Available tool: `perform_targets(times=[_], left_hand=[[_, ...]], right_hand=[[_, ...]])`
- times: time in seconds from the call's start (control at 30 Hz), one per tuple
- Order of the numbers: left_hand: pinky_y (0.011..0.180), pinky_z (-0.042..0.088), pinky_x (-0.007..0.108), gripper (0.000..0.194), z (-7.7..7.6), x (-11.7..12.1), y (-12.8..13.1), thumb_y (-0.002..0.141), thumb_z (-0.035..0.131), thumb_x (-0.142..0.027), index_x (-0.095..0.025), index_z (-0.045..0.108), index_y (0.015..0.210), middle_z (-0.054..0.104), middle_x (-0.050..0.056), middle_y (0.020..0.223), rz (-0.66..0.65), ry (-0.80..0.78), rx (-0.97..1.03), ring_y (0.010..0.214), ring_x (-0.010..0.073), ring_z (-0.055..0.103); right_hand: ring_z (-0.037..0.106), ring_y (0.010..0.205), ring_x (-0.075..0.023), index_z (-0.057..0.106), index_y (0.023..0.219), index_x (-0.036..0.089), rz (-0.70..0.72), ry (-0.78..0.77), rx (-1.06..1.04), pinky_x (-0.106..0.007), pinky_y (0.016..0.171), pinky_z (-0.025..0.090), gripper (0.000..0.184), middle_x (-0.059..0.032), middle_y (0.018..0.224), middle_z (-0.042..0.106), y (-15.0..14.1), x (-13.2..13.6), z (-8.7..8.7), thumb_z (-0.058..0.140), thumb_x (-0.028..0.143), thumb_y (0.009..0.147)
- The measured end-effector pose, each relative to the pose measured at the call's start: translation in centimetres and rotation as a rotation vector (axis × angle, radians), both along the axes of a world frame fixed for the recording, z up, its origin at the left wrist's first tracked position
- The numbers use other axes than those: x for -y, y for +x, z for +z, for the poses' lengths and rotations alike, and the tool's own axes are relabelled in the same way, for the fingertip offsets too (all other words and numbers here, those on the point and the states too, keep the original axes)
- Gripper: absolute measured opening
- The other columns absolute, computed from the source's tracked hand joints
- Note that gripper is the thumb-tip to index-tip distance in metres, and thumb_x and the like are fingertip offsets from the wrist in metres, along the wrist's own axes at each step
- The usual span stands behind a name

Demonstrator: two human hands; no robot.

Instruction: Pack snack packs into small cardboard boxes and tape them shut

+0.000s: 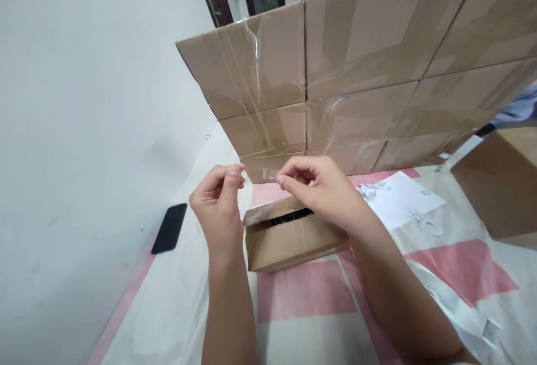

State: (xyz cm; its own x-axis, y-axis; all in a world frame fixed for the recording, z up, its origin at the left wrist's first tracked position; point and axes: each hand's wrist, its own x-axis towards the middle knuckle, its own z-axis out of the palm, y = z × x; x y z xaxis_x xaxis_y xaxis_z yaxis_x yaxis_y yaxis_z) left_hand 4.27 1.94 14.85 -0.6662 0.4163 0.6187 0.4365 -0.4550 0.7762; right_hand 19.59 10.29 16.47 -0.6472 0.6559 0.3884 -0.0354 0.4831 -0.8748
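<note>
Both of my hands are raised above a small cardboard box (293,243), with thumb and fingers pinched together. My left hand (220,194) is over the box's left end, its fingertips pressed closed. My right hand (316,186) hovers over the back right part of the box, thumb against the fingers. Whatever either pinch holds, if anything, is too small to make out. The box top has a gap along it, and something dark shows inside. A gap separates the two hands.
Behind the box rises a wall of taped cardboard boxes (361,62). A black phone (169,229) lies by the white wall at left. On the right are white paper (409,200) with small clear scraps and a larger carton (499,186). Part of another person shows at the right edge.
</note>
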Motion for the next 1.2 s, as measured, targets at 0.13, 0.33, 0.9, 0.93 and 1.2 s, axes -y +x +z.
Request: perform_targets(times=[0.13, 0.33, 0.9, 0.93, 1.2], left_hand=[[0.068, 0.048, 0.026, 0.012, 0.8, 0.7, -0.7, 0.085, 0.072, -0.026, -0.022, 0.077, 0.075, 0.064, -0.001, 0.067, -0.01, -0.142, -0.126, 0.07, 0.0123, 0.059], [0.074, 0.054, 0.029, 0.021, 0.8, 1.1, -1.2, 0.089, 0.067, -0.03, -0.024, 0.075, 0.108, 0.074, 0.001, 0.088, 0.079, -0.148, -0.163, 0.074, 0.013, 0.064], [0.083, 0.05, 0.033, 0.032, -1.0, 0.9, -0.1, 0.091, 0.058, -0.034, -0.032, 0.069, 0.121, 0.073, 0.0, 0.118, -0.576, -1.099, -0.54, 0.102, 0.0247, 0.067], [0.081, 0.05, 0.033, 0.032, -1.1, 0.9, 0.0, 0.091, 0.058, -0.035, -0.032, 0.069, 0.121, 0.074, 0.001, 0.113, -0.545, -1.112, -0.543, 0.099, 0.0248, 0.067], [0.07, 0.044, 0.031, 0.035, -1.8, 1.1, -0.6, 0.093, 0.052, -0.04, -0.031, 0.066, 0.123, 0.075, 0.006, 0.107, -0.181, -1.331, -0.559, 0.09, 0.0256, 0.068]], right_hand=[[0.049, 0.06, -0.0103, 0.065, 0.071, 0.017, -0.024, 0.0, 0.075, -0.025, 0.056, 0.032, 0.017, 0.0024, 0.064, 0.058, 0.6, 0.5, 0.8, 0.061, 0.022, 0.086], [0.048, 0.061, -0.0105, 0.06, 0.067, 0.017, -0.098, 0.0, -0.012, -0.025, 0.057, 0.034, 0.017, 0.0024, 0.064, 0.055, 1.5, 0.6, 1.3, 0.06, 0.018, 0.084], [0.041, 0.056, -0.0096, 0.055, 0.063, 0.018, -0.16, -0.027, -0.063, -0.025, 0.053, 0.031, 0.031, 0.0034, 0.059, 0.046, 3.4, 0.5, 1.8, 0.066, 0.033, 0.087], [0.041, 0.056, -0.0094, 0.053, 0.062, 0.018, -0.149, -0.031, -0.037, -0.025, 0.053, 0.03, 0.032, 0.0037, 0.058, 0.045, 3.1, 0.5, 1.6, 0.065, 0.034, 0.087], [0.049, 0.059, -0.0121, 0.05, 0.062, 0.02, -0.115, -0.049, 0.249, -0.027, 0.055, 0.034, 0.029, 0.0026, 0.062, 0.054, 0.0, -0.1, -1.4, 0.062, 0.035, 0.083]])
